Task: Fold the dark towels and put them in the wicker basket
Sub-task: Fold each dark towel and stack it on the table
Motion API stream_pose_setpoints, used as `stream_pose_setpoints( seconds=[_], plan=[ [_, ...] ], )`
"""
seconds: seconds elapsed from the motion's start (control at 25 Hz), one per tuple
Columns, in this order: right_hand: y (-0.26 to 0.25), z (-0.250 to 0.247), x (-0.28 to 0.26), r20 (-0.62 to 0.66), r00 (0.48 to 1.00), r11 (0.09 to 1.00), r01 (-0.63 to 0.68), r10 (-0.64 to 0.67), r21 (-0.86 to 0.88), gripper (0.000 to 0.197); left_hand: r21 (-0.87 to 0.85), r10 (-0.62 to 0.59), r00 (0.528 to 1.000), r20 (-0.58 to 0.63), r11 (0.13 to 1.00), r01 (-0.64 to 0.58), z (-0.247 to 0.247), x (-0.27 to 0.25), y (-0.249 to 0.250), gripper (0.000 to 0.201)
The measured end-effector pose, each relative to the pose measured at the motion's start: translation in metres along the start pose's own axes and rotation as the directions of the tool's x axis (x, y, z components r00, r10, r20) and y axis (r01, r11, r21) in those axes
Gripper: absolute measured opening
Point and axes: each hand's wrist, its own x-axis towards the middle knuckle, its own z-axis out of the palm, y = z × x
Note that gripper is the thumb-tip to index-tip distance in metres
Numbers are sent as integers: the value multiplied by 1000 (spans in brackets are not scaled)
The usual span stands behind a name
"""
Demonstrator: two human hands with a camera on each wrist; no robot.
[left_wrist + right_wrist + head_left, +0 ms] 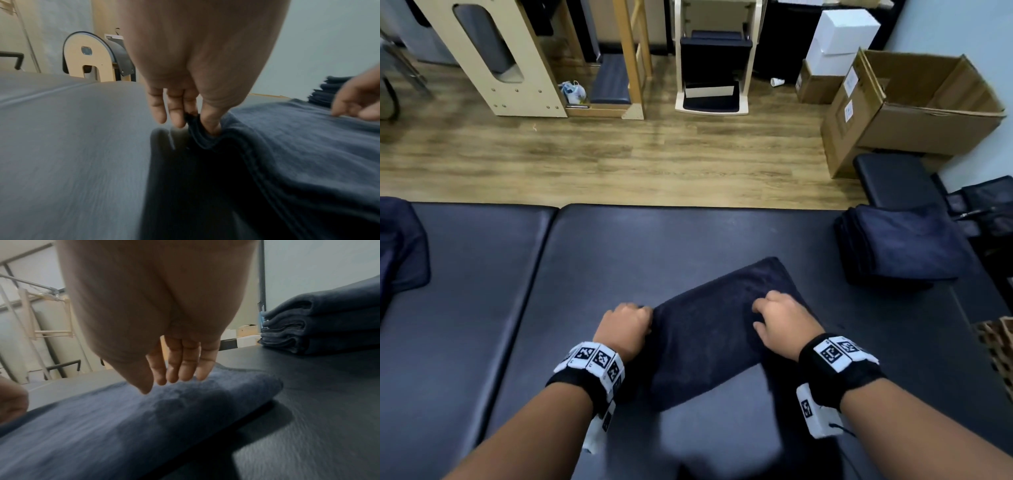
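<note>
A dark navy towel (715,329), folded into a thick strip, lies slanted on the padded table (619,246) in front of me. My left hand (627,327) pinches its left edge (197,128) between thumb and fingers, with the layered hems showing in the left wrist view. My right hand (779,317) hovers low over the towel's right half (185,402), fingers straight and relaxed (180,369), holding nothing. A corner of the wicker basket (996,346) shows at the right edge of the head view.
A stack of folded dark towels (900,246) sits at the table's far right (324,327). More dark cloth (400,246) lies at the far left. Beyond the table edge are wood floor, cardboard boxes (914,106) and wooden exercise frames (517,58).
</note>
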Motion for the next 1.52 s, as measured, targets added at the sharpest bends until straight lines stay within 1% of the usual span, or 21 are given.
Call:
stream_pose_setpoints(
  seconds=[0.12, 0.16, 0.24, 0.32, 0.44, 0.52, 0.6, 0.64, 0.72, 0.76, 0.8, 0.84, 0.92, 0.96, 1.0, 1.08, 1.12, 1.16, 1.24, 1.36, 1.52],
  plan=[
    [-17, 20, -29, 79, 993, 996, 82, -84, 19, 29, -50, 62, 991, 119, 997, -56, 25, -38, 29, 18],
    [-21, 28, -39, 99, 989, 994, 108, -106, -7, 31, -67, 88, 986, 145, 995, -79, 34, -51, 39, 19],
    [-22, 43, -60, 93, 989, 989, 125, -118, -74, 34, -85, 108, 979, 171, 992, -94, 47, -75, 56, 20],
    [-12, 53, -76, 38, 997, 992, 76, -73, -98, 33, -87, 117, 970, 213, 991, -101, 57, -95, 69, 20],
    [3, 62, -98, -70, 997, 998, -34, 30, -55, 28, -43, 165, 935, 315, 986, -159, 63, -123, 86, 19],
    [2, 71, -110, -109, 993, 998, -50, 44, -49, 27, 39, 177, 938, 299, 979, -198, 58, -132, 95, 20],
    [-7, 81, -121, -95, 995, 996, -7, -1, -86, 26, 112, 204, 949, 239, 965, -235, 51, -135, 100, 24],
    [-13, 87, -127, -80, 996, 994, 24, -32, -102, 24, 121, 225, 951, 212, 960, -254, 50, -135, 101, 28],
    [-22, 96, -144, -62, 995, 992, 73, -80, -103, 18, 106, 265, 938, 223, 950, -293, 51, -137, 105, 41],
    [-24, 101, -152, -49, 994, 991, 97, -101, -88, 19, 118, 262, 934, 241, 948, -296, 54, -138, 107, 45],
    [-26, 106, -161, -29, 992, 990, 116, -119, -74, 26, 146, 252, 937, 243, 945, -292, 56, -138, 109, 44],
    [-26, 110, -168, -2, 991, 989, 130, -130, -72, 35, 168, 250, 940, 232, 942, -291, 58, -137, 112, 39],
    [-25, 115, -178, 57, 991, 987, 124, -118, -106, 49, 207, 299, 926, 229, 915, -347, 56, -136, 115, 26],
    [-26, 115, -179, 80, 991, 985, 117, -107, -124, 50, 236, 314, 905, 286, 892, -384, 52, -136, 116, 20],
    [-26, 115, -179, 86, 991, 984, 115, -104, -133, 47, 268, 308, 894, 327, 876, -400, 49, -136, 116, 17],
    [-29, 108, -177, 68, 992, 983, 120, -111, -140, 34, 312, 354, 886, 299, 842, -441, 48, -131, 113, 20],
    [-30, 102, -175, 52, 993, 984, 116, -110, -137, 30, 284, 352, 884, 307, 853, -438, 43, -128, 115, 20],
    [-30, 97, -172, 31, 994, 986, 107, -104, -130, 27, 261, 343, 896, 283, 871, -416, 37, -124, 117, 24],
    [-27, 82, -164, -27, 998, 995, 53, -56, -87, 22, 200, 337, 923, 187, 907, -372, 27, -110, 117, 28],
    [-14, 55, -144, -110, 993, 999, -34, 34, 2, 14, 110, 268, 959, 94, 954, -278, -8, -83, 120, 25],
    [7, 13, -106, -180, 976, 989, -102, 120, 104, 11, 4, 266, 963, 44, 964, -267, -51, -28, 120, 23]
  ],
)
